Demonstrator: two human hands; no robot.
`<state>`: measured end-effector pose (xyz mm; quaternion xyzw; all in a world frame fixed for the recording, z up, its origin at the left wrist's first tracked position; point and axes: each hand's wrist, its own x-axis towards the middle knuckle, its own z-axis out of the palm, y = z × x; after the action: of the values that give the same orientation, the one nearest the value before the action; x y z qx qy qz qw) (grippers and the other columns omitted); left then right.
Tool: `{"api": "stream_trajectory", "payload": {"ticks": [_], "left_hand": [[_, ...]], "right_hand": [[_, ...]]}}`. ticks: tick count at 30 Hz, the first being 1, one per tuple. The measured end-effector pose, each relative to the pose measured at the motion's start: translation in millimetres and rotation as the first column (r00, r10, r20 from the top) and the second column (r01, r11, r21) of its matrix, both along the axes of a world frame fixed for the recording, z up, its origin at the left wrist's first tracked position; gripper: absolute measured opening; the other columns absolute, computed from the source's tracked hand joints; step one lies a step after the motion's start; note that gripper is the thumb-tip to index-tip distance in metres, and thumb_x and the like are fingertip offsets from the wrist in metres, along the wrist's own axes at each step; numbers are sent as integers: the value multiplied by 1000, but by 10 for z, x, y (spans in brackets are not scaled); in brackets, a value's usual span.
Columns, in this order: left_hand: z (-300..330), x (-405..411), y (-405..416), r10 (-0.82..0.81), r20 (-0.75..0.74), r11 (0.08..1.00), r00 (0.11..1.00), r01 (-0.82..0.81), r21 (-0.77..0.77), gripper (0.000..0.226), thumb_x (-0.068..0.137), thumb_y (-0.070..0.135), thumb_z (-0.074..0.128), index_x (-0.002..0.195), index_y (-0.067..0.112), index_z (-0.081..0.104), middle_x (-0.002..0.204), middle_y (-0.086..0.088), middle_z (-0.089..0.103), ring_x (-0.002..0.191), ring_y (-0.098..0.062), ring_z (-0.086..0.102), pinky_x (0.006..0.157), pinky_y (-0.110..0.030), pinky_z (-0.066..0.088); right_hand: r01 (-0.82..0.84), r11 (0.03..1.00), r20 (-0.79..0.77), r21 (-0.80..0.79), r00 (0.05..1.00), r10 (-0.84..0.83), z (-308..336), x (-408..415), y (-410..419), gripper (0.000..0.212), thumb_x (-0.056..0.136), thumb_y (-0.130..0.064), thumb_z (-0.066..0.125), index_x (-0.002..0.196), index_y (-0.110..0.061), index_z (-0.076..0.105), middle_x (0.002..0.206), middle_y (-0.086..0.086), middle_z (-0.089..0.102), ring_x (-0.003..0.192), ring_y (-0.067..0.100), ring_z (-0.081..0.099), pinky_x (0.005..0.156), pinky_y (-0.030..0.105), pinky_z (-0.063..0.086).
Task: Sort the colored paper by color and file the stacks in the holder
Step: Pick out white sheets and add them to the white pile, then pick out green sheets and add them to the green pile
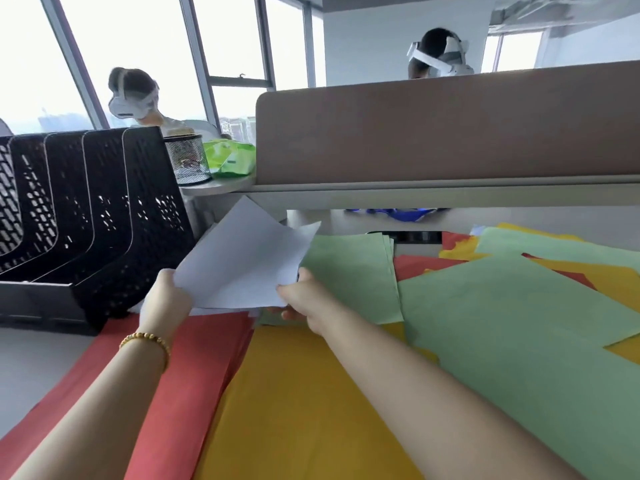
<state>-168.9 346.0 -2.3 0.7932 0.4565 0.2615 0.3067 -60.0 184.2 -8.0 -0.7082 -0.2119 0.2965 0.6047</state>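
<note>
Gripping the white sheets, left hand and right hand tilt their long axis up-left toward the holder

Bright windows — brown desk partition; daylight.
</note>
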Motion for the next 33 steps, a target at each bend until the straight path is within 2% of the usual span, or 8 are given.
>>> {"api": "stream_trajectory", "payload": {"ticks": [4, 6, 9, 12, 16, 22, 29, 33], "left_hand": [[-33, -61, 103, 31, -31, 994, 999, -28, 104, 53, 81, -8, 35, 129, 13, 31, 107, -23, 49, 78, -34, 49, 67, -40, 37], [-60, -78, 160, 21, -87, 979, 996, -3, 205, 51, 79, -10, 35, 123, 15, 35, 114, -23, 41, 68, -32, 48, 60, -37, 36], [-79, -85, 222, 55, -269, 944, 962, 38, 328, 31, 81, -9, 39, 105, 7, 47, 117, -17, 38, 74, -33, 50, 58, -37, 40], [-98, -63, 287, 91, -383, 936, 919, 52, 348, 22, 83, -8, 42, 101, -2, 54, 119, -17, 40, 99, -36, 48, 68, -42, 44], [-122, -55, 314, 97, -498, 927, 862, 104, 361, 37, 86, 1, 44, 122, 2, 47, 143, -14, 27, 128, -34, 28, 93, -46, 39], [-43, 63, 55, 12, -560, 849, 829, 287, 444, 41, 90, 20, 48, 131, 15, 45, 157, -12, 6, 144, -30, 1, 115, -52, 10], [147, 453, -997, -305, -488, 788, 818, 505, 353, 43, 96, 27, 42, 137, 19, 42, 154, -9, 23, 143, -27, 14, 115, -42, 16], [125, 671, -1805, -520, -389, 722, 760, 635, 276, 32, 93, 17, 42, 123, 14, 55, 140, -6, 42, 133, -26, 31, 106, -33, 29]], "right_hand": [[16, 1000, 20, -7, 1000, -16, -19, -52, 254, 23, 94, -9, 45, 116, -14, 48, 99, 1, 53, 62, 13, 49, 47, 21, 41], [27, 998, 73, -60, 997, -22, -45, -58, 361, 7, 95, -11, 46, 99, -10, 52, 80, 2, 51, 55, 16, 45, 50, 24, 39], [38, 981, 256, -189, 967, 12, -77, -13, 467, 22, 94, -15, 51, 74, -7, 45, 73, 9, 46, 66, 24, 46, 56, 27, 37], [53, 968, 385, -245, 922, 47, -93, 6, 514, 15, 94, -15, 52, 98, 0, 54, 91, 13, 51, 90, 28, 53, 71, 29, 38], [9, 950, 516, -312, 842, 161, -108, 5, 431, 47, 95, -14, 51, 137, -1, 33, 136, 19, 45, 125, 34, 44, 97, 35, 38], [52, 783, 634, -620, 620, 462, -131, 86, 274, 46, 98, -44, 36, 127, -13, 53, 158, 11, 9, 145, 30, -2, 117, 49, -1], [259, 878, 814, -403, 541, 214, -69, 325, -874, 33, 99, -19, 37, 117, -13, 64, 143, 10, 44, 140, 25, 26, 115, 36, 17], [438, 833, 832, -338, 553, 46, -59, 423, -1864, 32, 96, -11, 40, 116, -9, 65, 129, 9, 57, 125, 27, 44, 101, 29, 31]]}}
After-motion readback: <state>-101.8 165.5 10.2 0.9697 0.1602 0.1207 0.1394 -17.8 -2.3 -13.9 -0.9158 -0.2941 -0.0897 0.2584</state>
